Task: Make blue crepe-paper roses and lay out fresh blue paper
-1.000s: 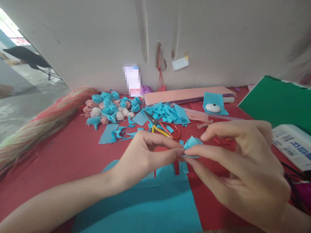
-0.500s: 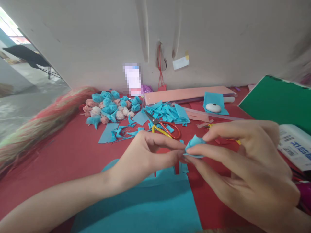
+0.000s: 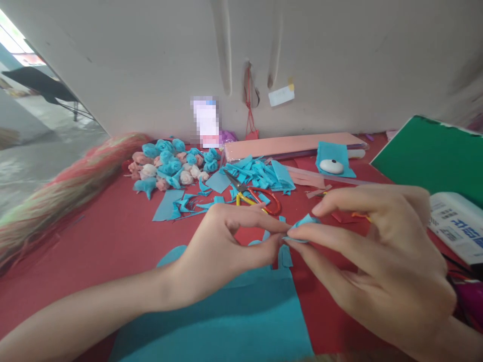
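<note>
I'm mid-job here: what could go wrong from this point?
The small blue piece, pinched between the left hand and right hand, might slip or crease. The scissors lie just beyond the left hand, which could knock their handles. That hand also sits above the large blue sheet and might rumple it if lowered.

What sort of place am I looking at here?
Probably a craft work spot, though I cannot tell whether in a home or a workshop. The red tabletop holds scissors, cut blue scraps and a cluster of blue, pink and white flower-like pieces.
</note>
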`<state>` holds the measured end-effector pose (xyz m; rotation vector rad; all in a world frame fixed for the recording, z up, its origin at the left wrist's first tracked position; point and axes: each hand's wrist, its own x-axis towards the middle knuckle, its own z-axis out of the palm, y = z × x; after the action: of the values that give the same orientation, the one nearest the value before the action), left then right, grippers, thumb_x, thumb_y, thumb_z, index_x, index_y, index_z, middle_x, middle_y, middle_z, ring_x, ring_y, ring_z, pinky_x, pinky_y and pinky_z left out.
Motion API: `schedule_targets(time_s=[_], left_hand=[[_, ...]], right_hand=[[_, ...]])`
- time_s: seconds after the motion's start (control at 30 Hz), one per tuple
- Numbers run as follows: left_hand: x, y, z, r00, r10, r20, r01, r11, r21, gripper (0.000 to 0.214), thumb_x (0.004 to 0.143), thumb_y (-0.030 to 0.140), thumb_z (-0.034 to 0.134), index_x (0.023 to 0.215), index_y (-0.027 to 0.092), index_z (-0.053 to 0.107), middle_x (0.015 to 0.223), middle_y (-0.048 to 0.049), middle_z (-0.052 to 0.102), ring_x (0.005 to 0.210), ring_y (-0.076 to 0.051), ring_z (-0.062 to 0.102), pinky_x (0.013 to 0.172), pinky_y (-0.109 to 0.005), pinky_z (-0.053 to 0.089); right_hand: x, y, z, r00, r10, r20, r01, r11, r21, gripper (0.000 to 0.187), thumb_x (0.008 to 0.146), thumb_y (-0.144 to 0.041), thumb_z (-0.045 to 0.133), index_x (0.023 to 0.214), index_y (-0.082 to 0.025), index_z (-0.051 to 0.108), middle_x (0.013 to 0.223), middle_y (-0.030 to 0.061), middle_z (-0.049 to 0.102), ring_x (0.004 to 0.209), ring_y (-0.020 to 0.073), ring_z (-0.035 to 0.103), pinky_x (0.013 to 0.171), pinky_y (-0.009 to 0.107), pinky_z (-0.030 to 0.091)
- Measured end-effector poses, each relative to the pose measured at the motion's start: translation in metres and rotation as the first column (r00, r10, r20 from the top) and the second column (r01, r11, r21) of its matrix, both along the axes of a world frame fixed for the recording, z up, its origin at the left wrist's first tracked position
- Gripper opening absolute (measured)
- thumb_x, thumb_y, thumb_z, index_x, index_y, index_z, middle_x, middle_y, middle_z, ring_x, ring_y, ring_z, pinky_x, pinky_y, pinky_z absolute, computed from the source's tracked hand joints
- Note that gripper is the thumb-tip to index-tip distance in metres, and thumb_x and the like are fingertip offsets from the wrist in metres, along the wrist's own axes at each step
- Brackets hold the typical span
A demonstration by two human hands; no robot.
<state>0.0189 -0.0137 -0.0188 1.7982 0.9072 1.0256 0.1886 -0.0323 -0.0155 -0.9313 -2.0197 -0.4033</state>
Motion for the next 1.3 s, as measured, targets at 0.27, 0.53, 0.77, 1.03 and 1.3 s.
schedule_targets(time_s=[0.27, 0.53, 0.77, 1.03, 1.3], left_hand=[[-0.001, -0.003, 0.001, 0.998, -0.059, -0.026, 0.062, 0.989, 0.134, 0.020, 0.069, 0.002, 0.056, 0.076, 0.015, 0.069, 0.068, 0.0001, 0.068, 0.066, -0.013, 0.062, 0.078, -0.028, 0.052], [-0.004, -0.004, -0.001, 0.993, -0.105, 0.045, 0.097, 0.982, 0.162, 0.018, 0.072, 0.005, 0.061, 0.084, 0.017, 0.069, 0.076, -0.0018, 0.071, 0.080, -0.018, 0.065, 0.077, -0.030, 0.053], [-0.002, 0.002, 0.002, 0.988, -0.128, 0.083, 0.116, 0.984, 0.137, 0.009, 0.072, 0.009, 0.065, 0.069, 0.015, 0.070, 0.068, -0.0021, 0.071, 0.068, -0.015, 0.065, 0.070, -0.024, 0.054], [-0.004, 0.003, -0.002, 0.971, -0.132, 0.202, 0.100, 0.982, 0.158, 0.022, 0.072, 0.003, 0.062, 0.082, 0.020, 0.072, 0.072, -0.0019, 0.071, 0.067, -0.015, 0.063, 0.069, -0.031, 0.055], [-0.013, 0.010, 0.001, 0.998, -0.030, -0.060, 0.063, 0.719, 0.692, 0.023, 0.073, 0.000, 0.058, 0.086, 0.018, 0.066, 0.079, -0.0039, 0.069, 0.072, -0.014, 0.065, 0.087, -0.041, 0.050]], right_hand=[[-0.002, 0.000, 0.002, 0.997, 0.020, -0.070, -0.016, 0.998, 0.057, 0.017, 0.069, -0.014, 0.070, 0.083, -0.019, 0.061, 0.082, 0.0046, 0.058, 0.075, 0.0174, 0.052, 0.068, 0.033, 0.041], [-0.003, -0.004, 0.002, 0.987, 0.016, -0.163, -0.005, 0.998, 0.065, 0.027, 0.066, -0.013, 0.072, 0.088, -0.017, 0.059, 0.083, 0.0066, 0.060, 0.075, 0.0182, 0.053, 0.068, 0.035, 0.042], [-0.001, -0.003, 0.001, 0.982, 0.012, -0.190, -0.017, 1.000, -0.026, 0.021, 0.073, -0.022, 0.068, 0.090, -0.019, 0.055, 0.085, 0.0053, 0.053, 0.080, 0.0174, 0.049, 0.072, 0.035, 0.039], [-0.001, -0.001, 0.001, 0.958, 0.114, -0.263, -0.114, 0.993, 0.014, 0.033, 0.065, -0.018, 0.074, 0.091, -0.018, 0.053, 0.086, 0.0030, 0.050, 0.081, 0.0150, 0.047, 0.074, 0.033, 0.040], [-0.006, -0.006, -0.002, 0.880, 0.130, -0.458, -0.283, 0.917, -0.282, 0.045, 0.062, -0.036, 0.073, 0.096, -0.019, 0.050, 0.086, 0.0010, 0.052, 0.080, 0.0167, 0.048, 0.073, 0.034, 0.041]])
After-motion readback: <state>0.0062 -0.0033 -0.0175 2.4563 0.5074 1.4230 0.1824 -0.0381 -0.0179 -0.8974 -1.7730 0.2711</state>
